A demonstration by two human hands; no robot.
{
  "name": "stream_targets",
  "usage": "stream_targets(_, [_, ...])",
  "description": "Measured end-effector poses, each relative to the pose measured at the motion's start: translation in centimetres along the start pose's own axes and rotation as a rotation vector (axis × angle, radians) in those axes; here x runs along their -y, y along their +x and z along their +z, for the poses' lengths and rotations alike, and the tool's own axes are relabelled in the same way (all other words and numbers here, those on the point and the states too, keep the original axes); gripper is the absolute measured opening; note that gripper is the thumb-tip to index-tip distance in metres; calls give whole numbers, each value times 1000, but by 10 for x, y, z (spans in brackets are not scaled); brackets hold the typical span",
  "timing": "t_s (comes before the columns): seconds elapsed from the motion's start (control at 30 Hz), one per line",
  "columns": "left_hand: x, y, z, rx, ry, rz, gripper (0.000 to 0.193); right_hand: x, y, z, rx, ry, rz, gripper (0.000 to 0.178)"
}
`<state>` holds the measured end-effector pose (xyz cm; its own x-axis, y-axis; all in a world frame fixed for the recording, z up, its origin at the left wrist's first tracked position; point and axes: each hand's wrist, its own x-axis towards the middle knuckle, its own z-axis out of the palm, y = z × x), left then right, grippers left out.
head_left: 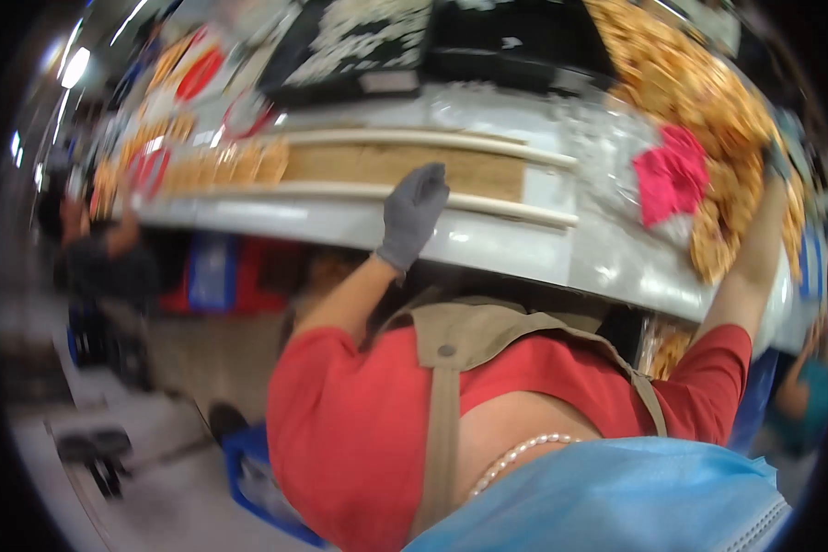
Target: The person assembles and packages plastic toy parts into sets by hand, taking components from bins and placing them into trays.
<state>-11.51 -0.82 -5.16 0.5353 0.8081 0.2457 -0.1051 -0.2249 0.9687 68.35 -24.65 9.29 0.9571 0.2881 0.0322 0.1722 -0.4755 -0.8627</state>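
Note:
My left hand (414,213), in a grey glove, is over the near white rail and the edge of a long brown board (359,166). Its fingers are curled together, and nothing shows in them. Far to the right, my right hand (776,162), also gloved, reaches to the edge of a big heap of orange-yellow flat pieces (681,78). Blur hides its fingers, so I cannot tell whether it grips one. Similar orange pieces (239,167) lie in a row between the two white rails (515,210), at the board's left end.
A bright pink cloth or bag (672,175) lies beside clear plastic (607,156) near the heap. Two black trays stand at the back, one holding many small white pieces (368,32). Another person (110,248) is at the table's left end. A blue crate (258,488) stands low at left.

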Motion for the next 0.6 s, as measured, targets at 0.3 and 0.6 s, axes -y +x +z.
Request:
stream_targets(0.3, [-11, 0, -171, -604, 600, 111, 24, -27, -39, 66, -537, -9, -222, 37])
stream_targets(0.6, [9, 54, -416, -902, 1263, 76, 42, 51, -271, 175, -233, 683, -652, 21])
